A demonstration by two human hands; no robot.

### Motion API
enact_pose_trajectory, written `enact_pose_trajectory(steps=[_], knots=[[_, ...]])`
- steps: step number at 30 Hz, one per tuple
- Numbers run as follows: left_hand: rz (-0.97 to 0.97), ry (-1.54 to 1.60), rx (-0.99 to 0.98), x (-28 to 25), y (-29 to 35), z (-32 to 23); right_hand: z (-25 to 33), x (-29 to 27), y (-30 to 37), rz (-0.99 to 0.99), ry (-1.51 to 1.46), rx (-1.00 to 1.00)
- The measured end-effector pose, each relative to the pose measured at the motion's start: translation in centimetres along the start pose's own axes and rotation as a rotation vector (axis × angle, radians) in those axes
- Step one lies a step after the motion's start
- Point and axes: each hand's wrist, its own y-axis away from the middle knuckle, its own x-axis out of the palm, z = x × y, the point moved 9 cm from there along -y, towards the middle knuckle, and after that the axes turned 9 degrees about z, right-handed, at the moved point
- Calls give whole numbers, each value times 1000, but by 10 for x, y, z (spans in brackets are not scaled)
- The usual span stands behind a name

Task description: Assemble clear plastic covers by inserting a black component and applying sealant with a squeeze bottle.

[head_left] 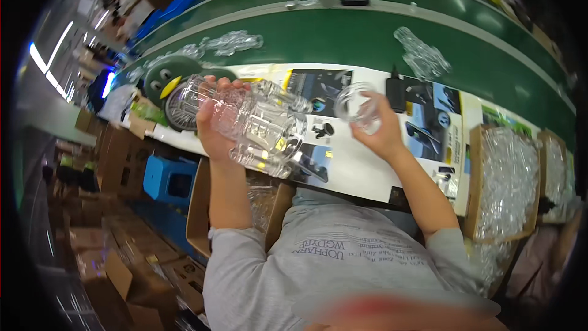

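Observation:
My left hand is closed around a clear plastic figure-shaped container, which lies tilted above the table with its limb-like parts pointing right. My right hand grips a clear round cup-like piece between thumb and fingers. A gap separates the two pieces. Under both hands lies a printed sheet with product pictures. Close behind my left hand stands a round fan-like object with a dark green bird-faced part.
More clear plastic pieces lie on the green table at the back left and back right. A black adapter sits right of my right hand. Cartons of clear parts stand at the right. A blue stool and cardboard boxes are at the left.

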Motion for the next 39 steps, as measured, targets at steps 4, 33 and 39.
enact_pose_trajectory(steps=[4, 33, 39], knots=[[-63, -7, 176, -4, -15, 32, 5, 6, 3, 54, 31, 19], [167, 54, 82, 27, -12, 70, -3, 31, 8, 281, 196, -13], [156, 15, 63, 26, -4, 74, -4, 34, 12, 308, 177, -9]])
